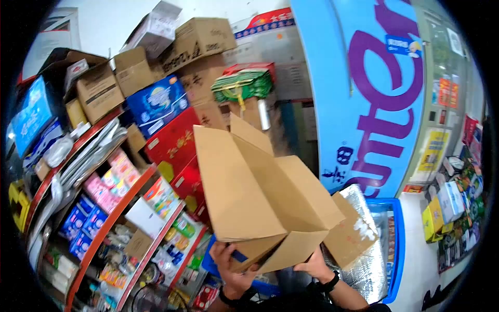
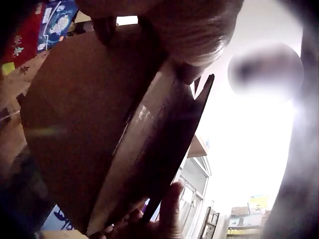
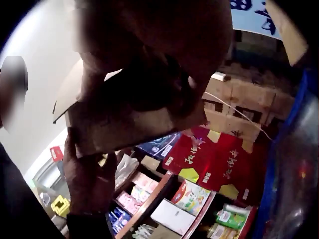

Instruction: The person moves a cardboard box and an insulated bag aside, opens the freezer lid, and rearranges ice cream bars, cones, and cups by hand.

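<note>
Our left hand [image 1: 236, 270] and right hand [image 1: 315, 266] grip an open cardboard box [image 1: 265, 197], held between red cartons [image 1: 176, 151] at left and a foil-lined blue crate [image 1: 397, 249] at right.

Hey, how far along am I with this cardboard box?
The box is already open, with flaps splayed. Your left hand and right hand are gripping its near end. The flaps aren't closed, so folding them probably remains.
</note>
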Available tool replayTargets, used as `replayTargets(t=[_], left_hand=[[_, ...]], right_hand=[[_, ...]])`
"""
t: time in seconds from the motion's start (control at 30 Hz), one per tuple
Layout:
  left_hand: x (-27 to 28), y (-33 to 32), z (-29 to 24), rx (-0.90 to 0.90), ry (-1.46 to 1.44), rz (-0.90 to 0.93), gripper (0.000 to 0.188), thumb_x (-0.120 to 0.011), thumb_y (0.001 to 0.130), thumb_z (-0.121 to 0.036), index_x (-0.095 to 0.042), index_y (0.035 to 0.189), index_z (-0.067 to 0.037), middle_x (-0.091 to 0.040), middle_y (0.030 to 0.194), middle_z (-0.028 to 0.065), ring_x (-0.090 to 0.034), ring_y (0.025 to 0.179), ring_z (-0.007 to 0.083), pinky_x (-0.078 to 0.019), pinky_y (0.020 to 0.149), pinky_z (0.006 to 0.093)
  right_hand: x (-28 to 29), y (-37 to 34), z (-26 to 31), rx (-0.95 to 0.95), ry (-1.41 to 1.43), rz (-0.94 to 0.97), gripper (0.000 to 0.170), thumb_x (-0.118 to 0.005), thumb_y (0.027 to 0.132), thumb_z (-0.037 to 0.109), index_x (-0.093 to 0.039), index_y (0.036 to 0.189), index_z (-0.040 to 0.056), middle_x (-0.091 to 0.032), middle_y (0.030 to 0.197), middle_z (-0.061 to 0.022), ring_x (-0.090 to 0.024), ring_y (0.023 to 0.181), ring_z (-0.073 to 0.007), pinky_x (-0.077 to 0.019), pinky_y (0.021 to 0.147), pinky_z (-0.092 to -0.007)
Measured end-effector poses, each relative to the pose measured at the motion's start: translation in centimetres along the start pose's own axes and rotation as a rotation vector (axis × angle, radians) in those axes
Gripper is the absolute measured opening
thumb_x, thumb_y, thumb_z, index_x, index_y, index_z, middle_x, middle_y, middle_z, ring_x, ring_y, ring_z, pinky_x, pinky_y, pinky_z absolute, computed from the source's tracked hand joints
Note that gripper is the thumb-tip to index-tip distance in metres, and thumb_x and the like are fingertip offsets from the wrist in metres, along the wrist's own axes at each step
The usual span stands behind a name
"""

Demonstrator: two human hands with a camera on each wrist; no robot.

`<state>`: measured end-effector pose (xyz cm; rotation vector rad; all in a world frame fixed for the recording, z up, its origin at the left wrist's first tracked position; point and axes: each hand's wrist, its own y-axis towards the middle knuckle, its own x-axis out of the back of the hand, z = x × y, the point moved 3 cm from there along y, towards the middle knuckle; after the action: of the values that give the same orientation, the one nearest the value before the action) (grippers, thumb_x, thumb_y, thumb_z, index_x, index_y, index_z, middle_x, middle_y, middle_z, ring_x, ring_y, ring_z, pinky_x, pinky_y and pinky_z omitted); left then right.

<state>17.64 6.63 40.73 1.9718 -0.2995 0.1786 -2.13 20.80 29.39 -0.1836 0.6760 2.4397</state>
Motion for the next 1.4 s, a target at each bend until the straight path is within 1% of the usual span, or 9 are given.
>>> replayTargets(t=[0.33, 0.5, 0.67, 0.77, 0.87, 0.97, 1.2, 1.3, 1.4], left_hand=[[-3.3, 5.9, 0.4, -0.222, -0.234, 0.000, 0.095, -0.082, 0.080, -0.061, -0.044, 0.147, -0.006, -0.048, 0.144, 0.0282, -0.046, 0.134, 0.0459, -0.0384, 0.110, 0.0579], [-5.4, 6.6, -1.7, -0.367, -0.370, 0.254, 0.084, -0.090, 0.076, -0.048, -0.055, 0.146, -0.017, -0.048, 0.151, 0.0123, -0.046, 0.132, 0.0393, -0.0321, 0.110, 0.0551], [-6.5, 6.7, -3.0, -0.465, -0.391, 0.344, 0.072, -0.093, 0.071, -0.052, -0.067, 0.129, -0.019, -0.059, 0.139, 0.0148, -0.050, 0.124, 0.0402, -0.0398, 0.102, 0.0555], [-6.9, 7.4, -3.9, -0.426, -0.591, 0.337, 0.054, -0.081, 0.087, -0.047, -0.067, 0.130, -0.019, -0.056, 0.148, 0.0081, -0.048, 0.132, 0.0388, -0.0441, 0.103, 0.0571], [-5.9, 9.3, -3.0, -0.716, -0.607, 0.421, 0.071, -0.076, 0.091, -0.042, -0.051, 0.154, -0.021, -0.046, 0.159, 0.0198, -0.043, 0.145, 0.0466, -0.0397, 0.107, 0.0626], [-4.4, 11.6, -2.4, -0.828, -0.683, 0.377, 0.061, -0.074, 0.094, -0.034, -0.056, 0.150, -0.019, -0.045, 0.160, 0.0204, -0.051, 0.134, 0.0451, -0.0413, 0.106, 0.0606], [-3.1, 14.0, 0.7, -1.037, -0.671, 0.509, 0.054, -0.066, 0.097, -0.033, -0.055, 0.149, -0.023, -0.052, 0.154, -0.0007, -0.040, 0.151, 0.0328, -0.0474, 0.105, 0.0598], [-1.9, 14.7, 0.8, -0.771, -0.788, 0.283, 0.063, -0.074, 0.094, -0.034, -0.053, 0.152, -0.021, -0.043, 0.162, 0.0172, -0.046, 0.139, 0.0428, -0.0403, 0.108, 0.0624], [-3.1, 16.5, 0.9, -0.856, -0.765, 0.349, 0.055, -0.067, 0.096, -0.032, -0.055, 0.148, -0.022, -0.044, 0.159, 0.0072, -0.041, 0.148, 0.0377, -0.0442, 0.108, 0.0621]], right_hand=[[5.0, 1.7, 3.0, 0.003, -0.261, -0.168, 0.075, -0.081, 0.091, 0.032, -0.043, 0.150, 0.0049, -0.057, 0.143, -0.0122, -0.058, 0.126, -0.0275, -0.0485, 0.105, -0.0442], [7.7, -0.5, 5.5, 0.014, -0.274, -0.328, 0.076, -0.079, 0.092, 0.032, -0.040, 0.152, 0.0058, -0.055, 0.145, -0.0127, -0.058, 0.126, -0.0285, -0.0503, 0.102, -0.0448], [9.2, -3.5, 8.2, 0.029, -0.299, -0.480, 0.076, -0.077, 0.094, 0.031, -0.037, 0.154, 0.0068, -0.054, 0.146, -0.0132, -0.058, 0.126, -0.0294, -0.0522, 0.100, -0.0454], [9.2, -4.5, 10.1, 0.021, -0.324, -0.558, 0.077, -0.075, 0.094, 0.031, -0.035, 0.155, 0.0074, -0.053, 0.147, -0.0135, -0.059, 0.125, -0.0299, -0.0534, 0.098, -0.0458], [8.8, -4.7, 11.8, 0.021, -0.356, -0.611, 0.077, -0.074, 0.095, 0.031, -0.033, 0.156, 0.0080, -0.052, 0.148, -0.0138, -0.059, 0.125, -0.0305, -0.0545, 0.096, -0.0462], [8.0, -4.6, 13.4, 0.040, -0.400, -0.635, 0.077, -0.073, 0.096, 0.030, -0.031, 0.157, 0.0086, -0.051, 0.149, -0.0141, -0.059, 0.125, -0.0310, -0.0556, 0.095, -0.0466], [4.7, -3.4, 18.3, 0.155, -0.497, -0.651, 0.078, -0.070, 0.098, 0.030, -0.026, 0.160, 0.0099, -0.049, 0.151, -0.0148, -0.060, 0.124, -0.0323, -0.0583, 0.091, -0.0474], [2.6, -2.5, 20.4, 0.224, -0.550, -0.635, 0.079, -0.068, 0.099, 0.030, -0.024, 0.161, 0.0105, -0.048, 0.152, -0.0151, -0.060, 0.124, -0.0329, -0.0594, 0.089, -0.0478], [0.2, -1.1, 22.7, 0.295, -0.598, -0.617, 0.079, -0.067, 0.100, 0.029, -0.022, 0.162, 0.0111, -0.047, 0.152, -0.0154, -0.060, 0.124, -0.0334, -0.0605, 0.087, -0.0481]])
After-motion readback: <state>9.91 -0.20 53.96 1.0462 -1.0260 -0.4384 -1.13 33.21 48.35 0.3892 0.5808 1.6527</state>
